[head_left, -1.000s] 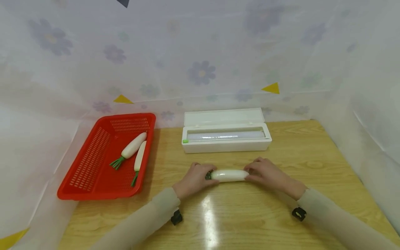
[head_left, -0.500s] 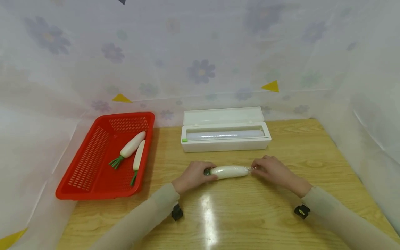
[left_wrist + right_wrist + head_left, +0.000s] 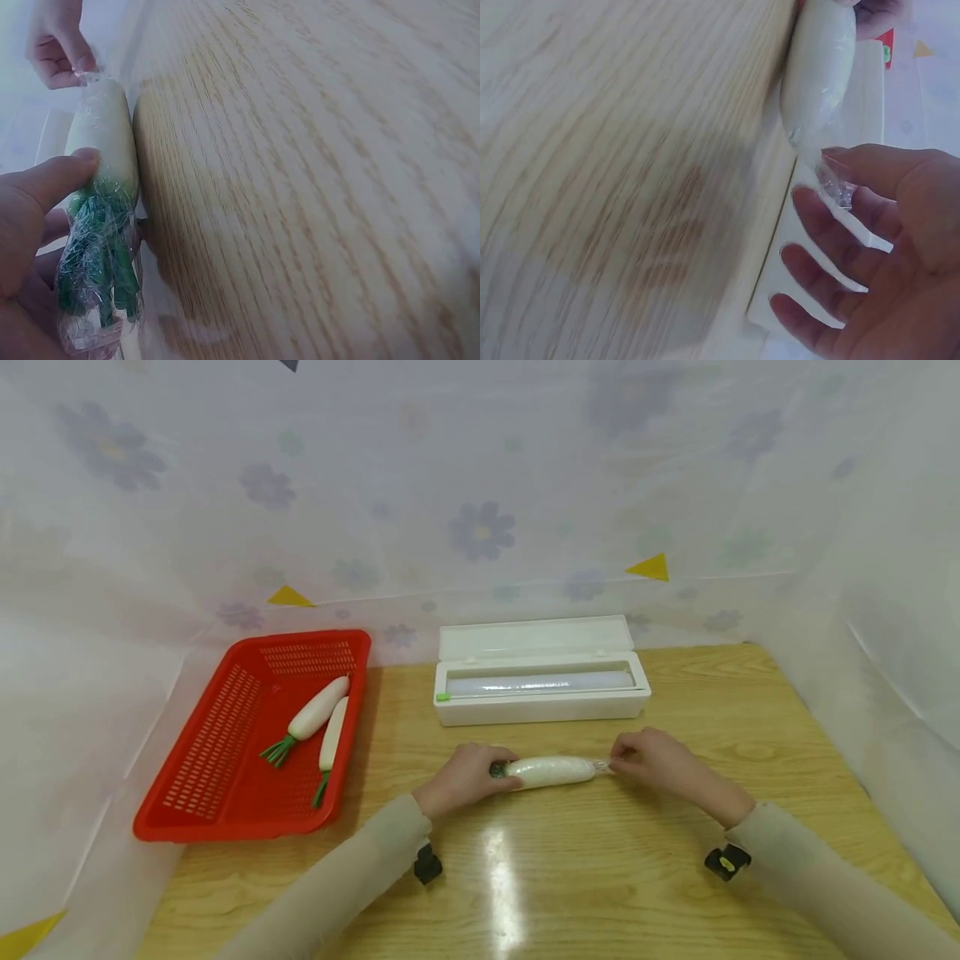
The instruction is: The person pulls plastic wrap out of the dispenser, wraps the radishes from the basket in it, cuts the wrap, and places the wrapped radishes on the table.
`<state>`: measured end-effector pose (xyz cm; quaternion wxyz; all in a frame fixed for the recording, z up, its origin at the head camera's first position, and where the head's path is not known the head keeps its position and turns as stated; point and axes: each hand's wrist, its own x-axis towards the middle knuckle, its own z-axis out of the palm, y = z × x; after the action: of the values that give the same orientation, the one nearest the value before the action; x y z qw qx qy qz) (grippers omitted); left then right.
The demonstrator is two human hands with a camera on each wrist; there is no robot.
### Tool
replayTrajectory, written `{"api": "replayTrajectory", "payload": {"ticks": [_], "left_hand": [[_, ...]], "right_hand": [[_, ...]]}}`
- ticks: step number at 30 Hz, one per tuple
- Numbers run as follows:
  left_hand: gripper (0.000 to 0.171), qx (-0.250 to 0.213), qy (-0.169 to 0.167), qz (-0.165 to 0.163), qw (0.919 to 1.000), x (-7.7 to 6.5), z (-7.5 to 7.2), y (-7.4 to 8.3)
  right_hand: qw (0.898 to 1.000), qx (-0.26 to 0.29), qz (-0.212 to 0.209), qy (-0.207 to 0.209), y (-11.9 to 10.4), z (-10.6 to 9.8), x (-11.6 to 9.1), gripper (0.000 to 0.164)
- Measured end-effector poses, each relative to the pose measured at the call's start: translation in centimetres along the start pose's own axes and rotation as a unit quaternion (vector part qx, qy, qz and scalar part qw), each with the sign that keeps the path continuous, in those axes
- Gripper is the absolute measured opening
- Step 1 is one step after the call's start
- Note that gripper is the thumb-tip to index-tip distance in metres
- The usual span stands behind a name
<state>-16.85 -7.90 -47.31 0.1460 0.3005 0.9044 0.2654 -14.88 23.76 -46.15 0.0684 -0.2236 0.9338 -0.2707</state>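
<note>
A white radish wrapped in clear cling film lies across the table in front of the white box. My left hand grips its leafy end; in the left wrist view the thumb presses the white root just above the film-covered green leaves. At the other tip, my right hand pinches the gathered tail of cling film between thumb and forefinger. The remaining fingers of that hand are spread and loosely bent in the right wrist view.
Behind the radish stands a white cling film box, lid up, with a film roll and a green slider. On the left, a red basket holds two more radishes. A flowered sheet hangs behind the wooden table.
My right hand has shifted right, off the radish's tip, and now pinches the film drawn out there. The left hand keeps its hold on the leafy end.
</note>
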Motion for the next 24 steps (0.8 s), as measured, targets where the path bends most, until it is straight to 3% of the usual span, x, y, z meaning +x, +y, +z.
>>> {"api": "replayTrajectory", "payload": {"ticks": [8, 12, 18, 24], "left_hand": [[0.039, 0.004, -0.003, 0.001, 1.0000, 0.2, -0.2, 0.4], [0.039, 0.000, -0.008, 0.000, 1.0000, 0.2, -0.2, 0.5], [0.038, 0.002, -0.009, -0.007, 0.9999, 0.2, -0.2, 0.3], [0.040, 0.014, -0.009, -0.007, 0.9998, 0.2, -0.3, 0.4]], "right_hand": [[0.996, 0.078, 0.041, -0.020, -1.9, 0.8, 0.6, 0.011], [0.994, 0.099, 0.040, -0.031, -2.0, 0.8, 0.7, 0.017], [0.994, 0.105, 0.009, -0.034, -1.7, 1.1, 0.9, 0.011], [0.997, 0.076, 0.011, -0.006, -1.7, 2.5, 1.4, 0.011]]}}
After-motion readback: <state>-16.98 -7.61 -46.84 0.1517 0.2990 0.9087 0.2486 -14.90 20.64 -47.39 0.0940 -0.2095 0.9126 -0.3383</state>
